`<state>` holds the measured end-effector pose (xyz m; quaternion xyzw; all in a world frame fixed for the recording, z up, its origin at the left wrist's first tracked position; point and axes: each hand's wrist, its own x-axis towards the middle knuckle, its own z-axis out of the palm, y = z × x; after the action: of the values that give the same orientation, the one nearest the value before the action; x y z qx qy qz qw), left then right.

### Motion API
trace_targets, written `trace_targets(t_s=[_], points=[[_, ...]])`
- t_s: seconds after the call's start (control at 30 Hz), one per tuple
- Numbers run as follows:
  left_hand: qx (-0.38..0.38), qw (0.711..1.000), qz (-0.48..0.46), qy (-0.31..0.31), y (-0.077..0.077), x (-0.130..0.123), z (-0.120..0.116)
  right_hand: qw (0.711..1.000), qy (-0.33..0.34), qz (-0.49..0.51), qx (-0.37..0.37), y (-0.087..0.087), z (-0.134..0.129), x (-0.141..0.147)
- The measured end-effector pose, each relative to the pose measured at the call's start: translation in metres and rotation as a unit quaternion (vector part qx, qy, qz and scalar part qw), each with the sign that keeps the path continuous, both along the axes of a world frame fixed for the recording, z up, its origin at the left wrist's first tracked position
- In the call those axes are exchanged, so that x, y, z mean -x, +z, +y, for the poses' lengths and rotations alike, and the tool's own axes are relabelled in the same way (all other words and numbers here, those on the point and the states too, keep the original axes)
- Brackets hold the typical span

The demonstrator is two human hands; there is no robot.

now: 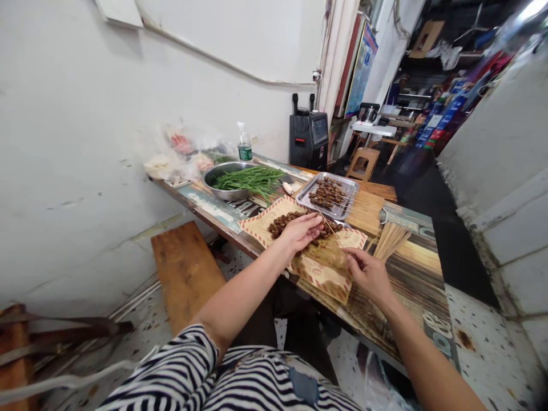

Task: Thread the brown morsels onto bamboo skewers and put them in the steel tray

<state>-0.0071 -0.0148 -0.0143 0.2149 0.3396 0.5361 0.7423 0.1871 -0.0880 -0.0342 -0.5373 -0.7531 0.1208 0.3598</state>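
Over a heap of small brown pieces [282,221] on a paper sheet with a red-striped edge [319,268], my left hand [303,229] has its fingers pinched near the tip of a thin skewer [331,229]. What else it may hold is too small to make out. My right hand [367,273] grips the skewer's lower end, to the right of the paper. Beyond the heap, a metal tray [303,197] bears loaded skewers [327,192], their sticks pointing right. A bundle of bare skewers [390,241] lies beyond my right hand.
A steel bowl [222,192] with long green vegetables [252,180] stands at the table's far left. Near it are plastic bags [182,154] and a bottle [244,145]. A wooden bench [186,274] is at the left, and a black speaker [308,140] stands behind the table.
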Motion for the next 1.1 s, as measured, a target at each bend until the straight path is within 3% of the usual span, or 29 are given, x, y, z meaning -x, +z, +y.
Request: trace_targets(t_s=[0.57, 0.77, 1.1], points=[[-0.028, 0.999, -0.043, 0.007, 0.002, 0.005, -0.001, 1.000, 0.003, -0.010, -0.015, 0.004, -0.002, 0.002], [0.009, 0.999, -0.036, 0.004, 0.000, 0.009, 0.001, 1.000, 0.004, 0.003, -0.029, 0.003, -0.001, 0.001], [0.109, 0.983, -0.144, -0.010, 0.009, 0.027, 0.009, 0.998, 0.034, 0.007, -0.058, 0.008, -0.005, 0.001]])
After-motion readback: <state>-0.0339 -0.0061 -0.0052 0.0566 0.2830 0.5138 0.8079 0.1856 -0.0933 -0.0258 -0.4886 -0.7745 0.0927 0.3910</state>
